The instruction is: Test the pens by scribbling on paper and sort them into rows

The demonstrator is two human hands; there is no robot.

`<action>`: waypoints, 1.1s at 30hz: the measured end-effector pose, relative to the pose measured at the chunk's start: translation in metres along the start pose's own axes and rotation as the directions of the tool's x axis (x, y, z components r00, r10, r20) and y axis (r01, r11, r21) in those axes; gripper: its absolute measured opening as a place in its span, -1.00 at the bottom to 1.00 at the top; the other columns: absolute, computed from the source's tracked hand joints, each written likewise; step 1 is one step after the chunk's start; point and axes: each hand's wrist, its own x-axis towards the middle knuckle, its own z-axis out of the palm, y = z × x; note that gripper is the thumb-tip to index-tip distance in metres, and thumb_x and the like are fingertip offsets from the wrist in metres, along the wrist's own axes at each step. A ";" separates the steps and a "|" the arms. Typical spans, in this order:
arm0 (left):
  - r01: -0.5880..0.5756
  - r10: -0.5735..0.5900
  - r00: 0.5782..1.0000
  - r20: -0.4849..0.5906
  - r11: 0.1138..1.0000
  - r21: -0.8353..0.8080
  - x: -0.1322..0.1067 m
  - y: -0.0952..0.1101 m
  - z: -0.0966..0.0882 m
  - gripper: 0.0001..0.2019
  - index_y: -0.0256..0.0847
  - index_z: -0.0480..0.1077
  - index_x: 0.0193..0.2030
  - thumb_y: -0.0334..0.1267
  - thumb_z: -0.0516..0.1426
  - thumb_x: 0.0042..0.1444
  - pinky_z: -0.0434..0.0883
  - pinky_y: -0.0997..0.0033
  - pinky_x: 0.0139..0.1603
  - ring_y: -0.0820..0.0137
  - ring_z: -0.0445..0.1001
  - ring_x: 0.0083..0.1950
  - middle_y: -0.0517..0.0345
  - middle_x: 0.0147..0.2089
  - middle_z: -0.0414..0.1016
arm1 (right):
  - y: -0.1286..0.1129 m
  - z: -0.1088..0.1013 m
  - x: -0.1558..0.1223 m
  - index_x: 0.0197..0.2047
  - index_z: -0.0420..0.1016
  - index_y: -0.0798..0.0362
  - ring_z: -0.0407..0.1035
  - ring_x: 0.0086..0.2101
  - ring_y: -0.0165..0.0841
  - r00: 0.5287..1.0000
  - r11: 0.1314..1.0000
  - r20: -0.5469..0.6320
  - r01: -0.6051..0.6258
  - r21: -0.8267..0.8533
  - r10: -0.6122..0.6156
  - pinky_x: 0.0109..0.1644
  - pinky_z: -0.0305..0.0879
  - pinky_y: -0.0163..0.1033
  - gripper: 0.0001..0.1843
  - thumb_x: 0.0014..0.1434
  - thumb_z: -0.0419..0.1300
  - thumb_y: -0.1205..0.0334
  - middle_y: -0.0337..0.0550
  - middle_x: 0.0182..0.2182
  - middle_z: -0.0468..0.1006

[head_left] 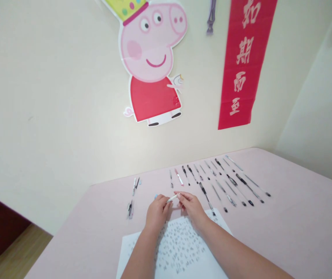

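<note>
Over the far edge of a written-on paper sheet [180,248], my left hand [156,212] and my right hand [192,207] come close together. Between their fingertips is a short white pen or pen part [173,198], slightly tilted. My left fingers pinch its left end, and my right thumb and fingers close on its right end. A small light-blue piece [156,196] shows just behind my left hand; what it belongs to is hidden. Right of my hands, a pen with a black grip [206,195] lies with its tip at the paper's edge.
Several pens and refills [224,193] lie in rows at the right, with a pink-and-white pen [179,177] among them. At the left are two small groups of pen parts [130,209] [136,186]. Behind the pink table [293,228] stands a wall with a cartoon pig cutout [154,97].
</note>
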 end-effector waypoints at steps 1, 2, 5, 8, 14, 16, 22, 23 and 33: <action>-0.006 0.006 1.000 -0.001 1.000 0.000 0.000 0.000 0.000 -0.76 -0.16 0.48 -0.26 -0.25 -0.02 0.21 0.31 0.40 -0.19 0.34 0.42 -0.22 0.08 -0.28 0.45 | 0.000 0.000 0.000 -0.29 0.58 0.16 0.14 -0.63 -0.51 1.000 1.000 -0.006 0.001 -0.007 -0.001 -0.55 0.01 -0.38 -0.50 -0.13 0.32 -0.12 -0.31 -0.68 0.34; -0.012 0.012 1.000 -0.003 1.000 0.001 0.000 0.000 0.000 -0.76 -0.17 0.48 -0.26 -0.24 -0.02 0.21 0.31 0.39 -0.19 0.34 0.42 -0.22 0.08 -0.28 0.45 | 0.001 0.000 0.000 -0.36 0.56 0.16 0.12 -0.65 -0.52 1.000 1.000 -0.014 -0.002 -0.010 0.001 -0.57 -0.01 -0.38 -0.53 -0.12 0.31 -0.12 -0.32 -0.69 0.33; -0.025 0.025 1.000 -0.006 1.000 0.002 0.000 -0.001 0.001 -0.77 -0.17 0.48 -0.27 -0.24 -0.01 0.20 0.31 0.39 -0.19 0.33 0.42 -0.22 0.08 -0.29 0.45 | 0.002 0.000 0.001 -0.42 0.52 0.14 0.10 -0.67 -0.53 1.000 1.000 -0.017 -0.010 -0.005 0.010 -0.58 -0.03 -0.38 -0.56 -0.12 0.31 -0.13 -0.34 -0.71 0.31; -0.017 0.017 1.000 -0.006 1.000 -0.005 0.001 -0.003 0.003 -0.77 -0.17 0.48 -0.26 -0.26 -0.01 0.20 0.31 0.39 -0.18 0.34 0.42 -0.22 0.08 -0.28 0.45 | 0.003 0.000 0.001 -0.19 0.55 0.14 0.14 -0.65 -0.51 1.000 1.000 0.011 -0.023 0.007 0.022 -0.56 0.00 -0.39 -0.45 -0.12 0.31 -0.14 -0.33 -0.68 0.35; -0.017 0.017 1.000 -0.003 1.000 -0.011 0.001 -0.005 0.004 -0.78 -0.17 0.48 -0.25 -0.26 0.00 0.19 0.31 0.39 -0.19 0.34 0.42 -0.23 0.08 -0.28 0.45 | 0.001 0.000 0.000 -0.28 0.58 0.17 0.13 -0.65 -0.52 1.000 1.000 0.020 -0.019 -0.016 0.019 -0.57 -0.01 -0.39 -0.47 -0.09 0.28 -0.16 -0.29 -0.67 0.36; -0.028 0.028 1.000 -0.006 1.000 -0.007 0.001 -0.005 0.004 -0.78 -0.17 0.48 -0.25 -0.26 0.00 0.19 0.31 0.38 -0.20 0.34 0.42 -0.24 0.09 -0.29 0.44 | 0.000 0.001 -0.001 -0.39 0.56 0.17 0.11 -0.66 -0.53 1.000 0.999 -0.003 -0.027 -0.026 0.027 -0.58 -0.02 -0.39 -0.51 -0.11 0.29 -0.15 -0.30 -0.69 0.34; -0.039 0.039 0.999 -0.016 0.999 -0.006 0.001 -0.007 0.005 -0.77 -0.17 0.48 -0.28 -0.26 -0.01 0.20 0.31 0.39 -0.21 0.35 0.41 -0.24 0.09 -0.30 0.43 | 0.002 0.000 -0.001 -0.07 0.54 0.14 0.18 -0.60 -0.50 0.999 1.000 0.044 -0.021 0.006 0.020 -0.54 0.04 -0.38 -0.39 -0.09 0.30 -0.12 -0.29 -0.63 0.39; -0.038 0.038 0.999 -0.014 0.999 -0.004 0.001 -0.006 0.004 -0.77 -0.17 0.48 -0.28 -0.26 -0.01 0.20 0.31 0.38 -0.20 0.35 0.41 -0.24 0.09 -0.30 0.43 | 0.003 0.000 -0.001 -0.06 0.54 0.15 0.19 -0.59 -0.49 0.999 1.000 0.052 -0.014 0.003 0.013 -0.54 0.04 -0.38 -0.39 -0.09 0.29 -0.12 -0.28 -0.63 0.39; -0.103 0.101 0.994 -0.035 0.992 -0.075 0.001 0.003 0.001 -0.70 -0.19 0.47 -0.12 -0.21 -0.06 0.25 0.34 0.35 -0.11 0.33 0.42 -0.17 0.04 -0.23 0.44 | 0.002 -0.001 0.001 -0.35 0.59 0.16 0.10 -0.66 -0.53 1.000 1.000 -0.026 -0.012 -0.015 0.012 -0.59 -0.05 -0.38 -0.55 -0.11 0.31 -0.10 -0.32 -0.69 0.30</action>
